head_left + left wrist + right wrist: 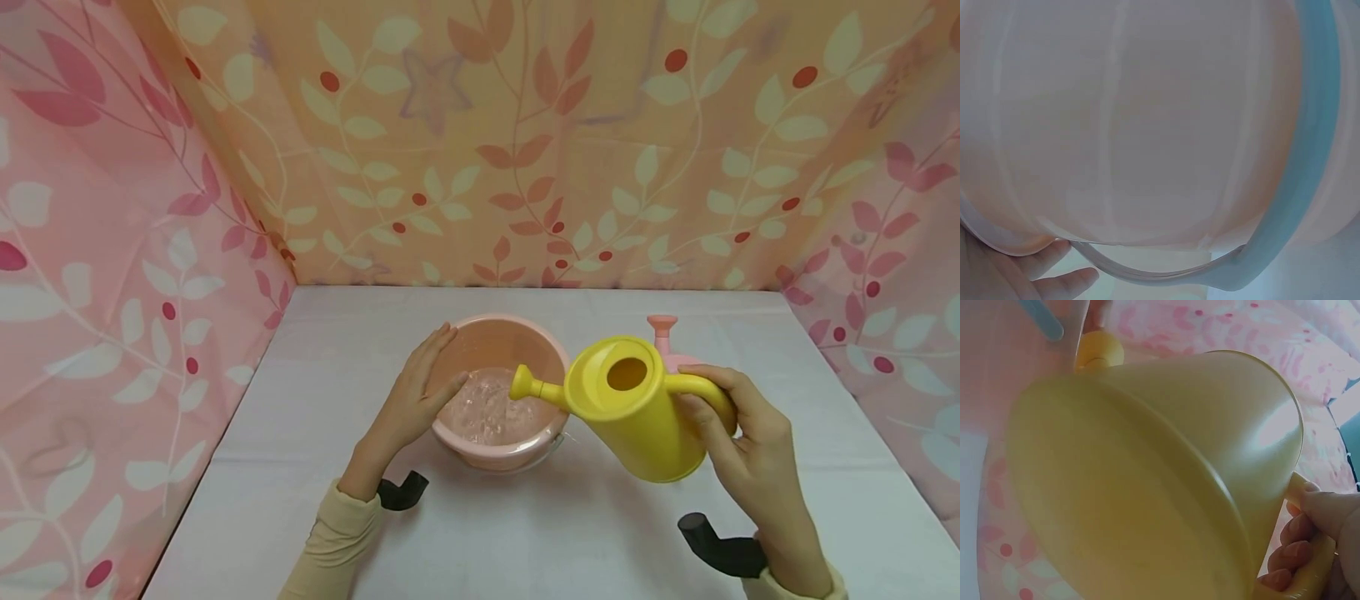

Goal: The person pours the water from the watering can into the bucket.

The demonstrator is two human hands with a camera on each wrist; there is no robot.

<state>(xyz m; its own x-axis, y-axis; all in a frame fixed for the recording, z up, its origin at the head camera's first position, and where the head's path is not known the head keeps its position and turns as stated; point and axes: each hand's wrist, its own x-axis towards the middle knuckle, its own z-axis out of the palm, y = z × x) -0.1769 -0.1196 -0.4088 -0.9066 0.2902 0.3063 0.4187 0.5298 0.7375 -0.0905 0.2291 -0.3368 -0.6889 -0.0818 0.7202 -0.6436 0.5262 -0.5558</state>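
In the head view my right hand (757,442) grips the looped handle of a yellow watering can (652,433). The can leans left, and its spout hangs over a pink bucket (510,454). Rippled water (487,408) lies inside the bucket. My left hand (412,392) rests at the bucket's left rim, fingers nearly straight and thumb spread toward the inside. In the left wrist view, straight fingertips touch the rim beside the bucket's carrying handle (1319,125). The right wrist view shows fingers curled round the can's handle, with the can's base (1129,506) facing the camera.
A pink watering can (662,329) stands behind the yellow one and is mostly hidden by it. White cloth covers the table (337,350). Leaf-patterned curtains (450,167) enclose the back and both sides. A black wrist mount (723,550) sits on each wrist.
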